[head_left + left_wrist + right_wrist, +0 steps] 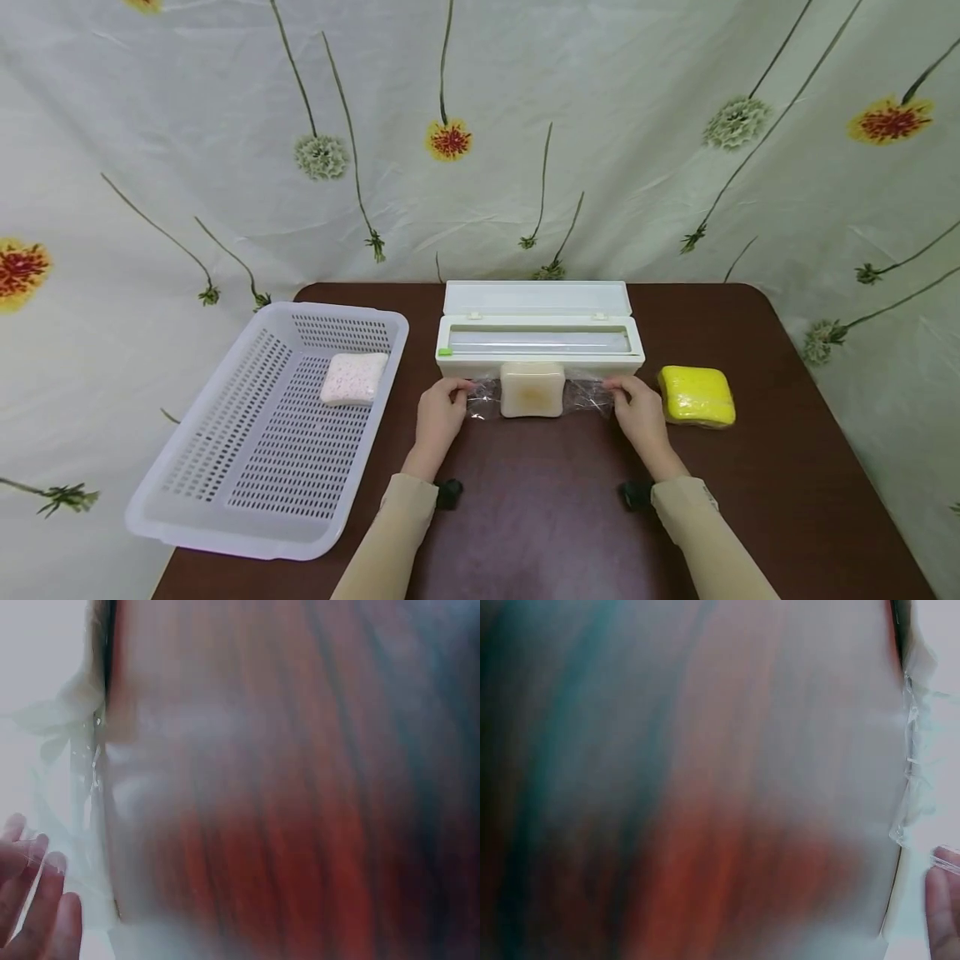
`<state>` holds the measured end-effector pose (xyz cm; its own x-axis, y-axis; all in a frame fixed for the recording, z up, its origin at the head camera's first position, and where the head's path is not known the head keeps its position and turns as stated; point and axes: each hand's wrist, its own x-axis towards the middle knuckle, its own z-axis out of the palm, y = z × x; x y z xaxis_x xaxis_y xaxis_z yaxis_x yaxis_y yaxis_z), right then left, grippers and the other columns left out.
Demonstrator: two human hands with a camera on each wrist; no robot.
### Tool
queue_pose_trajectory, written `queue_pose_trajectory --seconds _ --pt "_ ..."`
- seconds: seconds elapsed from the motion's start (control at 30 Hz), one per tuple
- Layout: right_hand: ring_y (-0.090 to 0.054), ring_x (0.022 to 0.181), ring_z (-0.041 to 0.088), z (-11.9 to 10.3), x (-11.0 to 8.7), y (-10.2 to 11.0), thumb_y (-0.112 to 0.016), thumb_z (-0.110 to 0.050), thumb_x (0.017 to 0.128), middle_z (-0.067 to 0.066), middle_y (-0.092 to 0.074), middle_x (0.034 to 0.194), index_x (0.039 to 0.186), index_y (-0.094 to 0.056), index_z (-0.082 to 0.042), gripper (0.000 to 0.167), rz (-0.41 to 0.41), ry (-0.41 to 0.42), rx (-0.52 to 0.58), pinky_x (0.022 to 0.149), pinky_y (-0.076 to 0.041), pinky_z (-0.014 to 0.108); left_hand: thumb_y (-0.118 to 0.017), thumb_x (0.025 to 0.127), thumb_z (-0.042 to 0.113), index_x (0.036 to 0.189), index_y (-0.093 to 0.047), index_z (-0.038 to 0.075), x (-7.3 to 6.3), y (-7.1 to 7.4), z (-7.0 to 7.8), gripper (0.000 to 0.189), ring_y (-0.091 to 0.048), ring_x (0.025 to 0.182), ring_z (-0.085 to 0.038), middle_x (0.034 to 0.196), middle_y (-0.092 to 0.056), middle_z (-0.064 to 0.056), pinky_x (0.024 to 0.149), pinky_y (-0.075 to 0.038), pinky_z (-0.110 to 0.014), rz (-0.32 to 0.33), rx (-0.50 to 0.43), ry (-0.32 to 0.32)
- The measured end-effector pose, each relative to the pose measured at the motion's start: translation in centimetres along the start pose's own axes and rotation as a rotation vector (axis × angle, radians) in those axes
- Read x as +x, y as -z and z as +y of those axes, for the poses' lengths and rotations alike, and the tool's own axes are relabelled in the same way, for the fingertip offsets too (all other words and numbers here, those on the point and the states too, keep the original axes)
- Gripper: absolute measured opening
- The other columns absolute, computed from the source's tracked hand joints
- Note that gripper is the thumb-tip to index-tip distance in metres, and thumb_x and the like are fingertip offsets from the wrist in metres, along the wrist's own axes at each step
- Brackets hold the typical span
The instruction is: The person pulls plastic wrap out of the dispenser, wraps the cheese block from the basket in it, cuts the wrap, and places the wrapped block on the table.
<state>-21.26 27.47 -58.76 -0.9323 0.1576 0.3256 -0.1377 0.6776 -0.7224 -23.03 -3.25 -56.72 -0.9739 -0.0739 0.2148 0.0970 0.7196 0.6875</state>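
Note:
In the head view a cream bar, soap-like with a brownish patch (532,390), stands against the front of the white cling film dispenser (540,365). Clear plastic film (483,398) sticks out from both its sides. My left hand (440,417) pinches the film's left end between thumb and fingers. At the right end, my right hand (639,419) pinches the film the same way. The left wrist view has the left fingers (56,900) at the film's edge; in the right wrist view, the right fingers (941,900) hold a thin strip of it.
On the left stands a white plastic basket (247,542) holding a speckled pale pink bar (355,378). A film-wrapped yellow block (697,396) lies right of my right hand. The dispenser's lid (536,297) is raised. Behind the dark brown table (540,517) hangs a flowered curtain (600,83).

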Motion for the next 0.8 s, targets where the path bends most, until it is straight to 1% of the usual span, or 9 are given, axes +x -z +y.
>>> queue_pose_trajectory --seconds 0.1,0.2,0.3,0.37,0.47,0.53,0.67,0.73,0.8 --pt "-0.068 0.09 0.032 -0.18 -0.13 0.05 -0.055 0.002 0.092 0.018 -0.071 0.107 0.101 -0.074 0.0 0.022 -0.05 -0.023 -0.017 0.076 -0.054 0.044 -0.059 0.093 0.005 0.098 -0.077 0.007 -0.09 -0.07 0.23 0.018 -0.062 0.082 -0.024 0.098 -0.071 -0.01 0.073 -0.051 -0.038 -0.025 -0.013 0.011" --pt "-0.066 0.087 0.031 -0.36 -0.18 0.12 -0.055 -0.005 0.093 0.019 -0.07 0.106 0.104 -0.074 0.001 0.022 -0.063 -0.032 0.001 0.074 -0.053 0.043 -0.063 0.095 0.019 0.098 -0.076 0.006 -0.17 -0.05 0.4 0.019 -0.064 0.084 -0.024 0.099 -0.069 -0.01 0.075 -0.053 -0.039 -0.038 -0.039 0.031" --pt "-0.066 0.093 0.031 -0.51 -0.18 0.19 -0.063 -0.017 0.095 0.018 -0.068 0.108 0.108 -0.072 0.001 0.024 -0.103 -0.044 0.038 0.082 -0.055 0.045 -0.071 0.09 0.035 0.097 -0.074 0.006 -0.29 -0.08 0.45 0.029 -0.067 0.089 -0.026 0.1 -0.068 -0.01 0.078 -0.055 -0.041 -0.057 -0.064 0.04" --pt "-0.067 0.098 0.033 -0.49 -0.2 0.18 -0.069 -0.023 0.092 0.018 -0.067 0.111 0.112 -0.071 0.001 0.031 -0.146 -0.049 0.044 0.087 -0.056 0.047 -0.077 0.085 0.039 0.099 -0.073 0.007 -0.41 -0.13 0.42 0.035 -0.067 0.091 -0.026 0.103 -0.067 -0.01 0.079 -0.056 -0.042 -0.083 -0.057 0.034" --pt "-0.067 0.101 0.034 -0.33 -0.23 0.1 -0.076 -0.023 0.087 0.019 -0.064 0.115 0.116 -0.069 0.001 0.038 -0.201 -0.043 0.028 0.088 -0.056 0.046 -0.082 0.081 0.032 0.101 -0.071 0.007 -0.56 -0.26 0.25 0.033 -0.065 0.093 -0.027 0.106 -0.065 -0.011 0.079 -0.055 -0.042 -0.11 -0.022 0.006" --pt "-0.068 0.098 0.034 -0.23 -0.27 0.03 -0.078 -0.019 0.085 0.018 -0.064 0.114 0.115 -0.069 0.001 0.037 -0.202 -0.028 0.004 0.086 -0.057 0.045 -0.082 0.081 0.024 0.1 -0.071 0.007 -0.6 -0.34 0.11 0.028 -0.065 0.093 -0.027 0.104 -0.065 -0.01 0.079 -0.054 -0.041 -0.106 -0.004 -0.012" --pt "-0.068 0.091 0.032 -0.16 -0.38 -0.06 -0.076 -0.009 0.085 0.017 -0.066 0.104 0.104 -0.072 0.002 0.022 -0.147 0.001 -0.007 0.08 -0.058 0.045 -0.079 0.083 0.012 0.093 -0.071 0.006 -0.62 -0.48 -0.16 0.014 -0.067 0.09 -0.026 0.096 -0.065 -0.009 0.078 -0.055 -0.04 -0.065 -0.004 -0.048" --pt "-0.068 0.089 0.031 -0.21 -0.39 -0.11 -0.076 -0.008 0.086 0.016 -0.069 0.1 0.098 -0.073 0.001 0.016 -0.12 0.011 -0.019 0.079 -0.057 0.045 -0.077 0.085 0.011 0.091 -0.071 0.007 -0.64 -0.57 -0.28 0.009 -0.067 0.088 -0.025 0.092 -0.064 -0.007 0.077 -0.055 -0.039 -0.063 0.007 -0.06" --pt "-0.069 0.089 0.03 -0.25 -0.41 -0.15 -0.075 -0.008 0.086 0.015 -0.071 0.098 0.095 -0.073 0.0 0.012 -0.11 0.008 -0.036 0.079 -0.056 0.045 -0.075 0.086 0.01 0.091 -0.071 0.007 -0.65 -0.65 -0.32 0.007 -0.067 0.087 -0.025 0.092 -0.064 -0.008 0.077 -0.055 -0.039 -0.078 0.013 -0.058"
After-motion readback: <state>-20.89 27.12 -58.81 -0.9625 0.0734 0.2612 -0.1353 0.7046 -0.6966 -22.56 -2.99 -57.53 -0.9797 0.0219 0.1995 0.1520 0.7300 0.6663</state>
